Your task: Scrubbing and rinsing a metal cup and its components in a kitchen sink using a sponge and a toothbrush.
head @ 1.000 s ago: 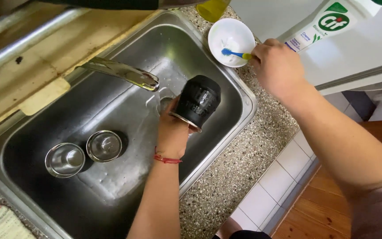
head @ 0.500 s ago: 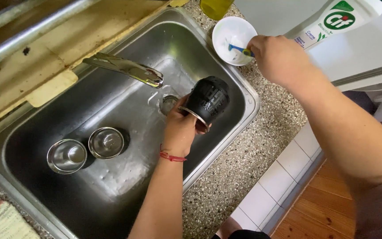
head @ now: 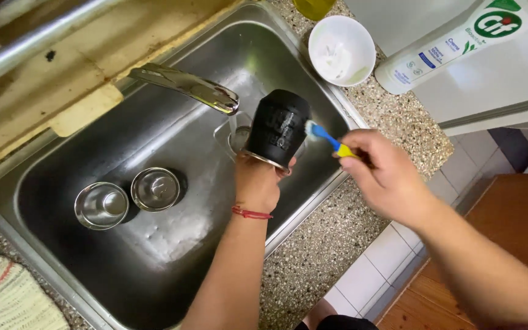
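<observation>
The left hand point(head: 256, 183) grips a black cup point(head: 278, 127) by its rim end, fingers wrapped shut around the open mouth, so the cup stands bottom-up above the hand and tilts slightly toward the tap. The cup hangs over the middle of the steel sink point(head: 172, 256), just in front of the spout of the chrome tap point(head: 186, 87) and above the drain. A red thread bracelet point(head: 251, 212) circles the left wrist.

The right hand point(head: 386, 174) is closed around the yellow grip of a small blue-handled brush point(head: 325, 137), held out over the sink's right rim. The white bristle head touches, or all but touches, the cup's right side near its upper half; the hand itself stays clear of the cup, to its right.

On the sink floor toward the left lie two small round steel cups point(head: 128, 197), side by side and just touching, well apart from the black cup. On the speckled worktop at the sink's far right corner sits a white bowl point(head: 341, 50), with a white squeeze bottle point(head: 453, 43) lying tilted just beyond it. A woven cloth point(head: 7, 293) shows at the near left corner.
</observation>
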